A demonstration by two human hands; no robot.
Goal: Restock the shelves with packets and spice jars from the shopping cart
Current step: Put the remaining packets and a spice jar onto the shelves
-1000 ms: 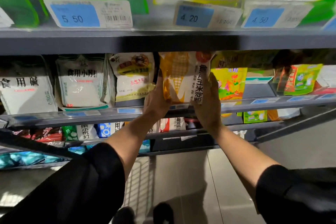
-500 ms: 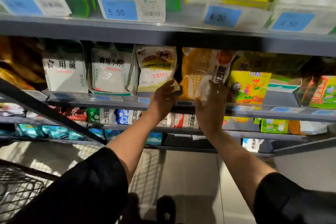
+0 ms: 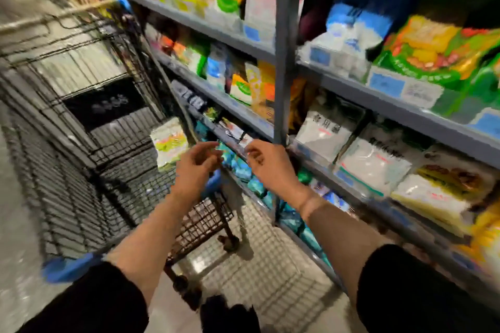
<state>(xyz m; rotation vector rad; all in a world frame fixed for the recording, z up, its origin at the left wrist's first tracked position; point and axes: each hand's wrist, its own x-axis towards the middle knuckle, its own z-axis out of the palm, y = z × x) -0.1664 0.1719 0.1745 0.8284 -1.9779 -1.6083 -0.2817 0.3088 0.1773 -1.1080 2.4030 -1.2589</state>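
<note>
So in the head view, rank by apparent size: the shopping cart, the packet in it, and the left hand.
1. shopping cart, by far the largest.
2-3. packet and left hand look alike; the hand is nearer the camera, so unranked.

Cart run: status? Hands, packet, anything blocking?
Left hand and right hand empty, fingers loosely curled. Green-and-white packet in the shopping cart, not yet gripped. Nothing blocking; view blurred.
</note>
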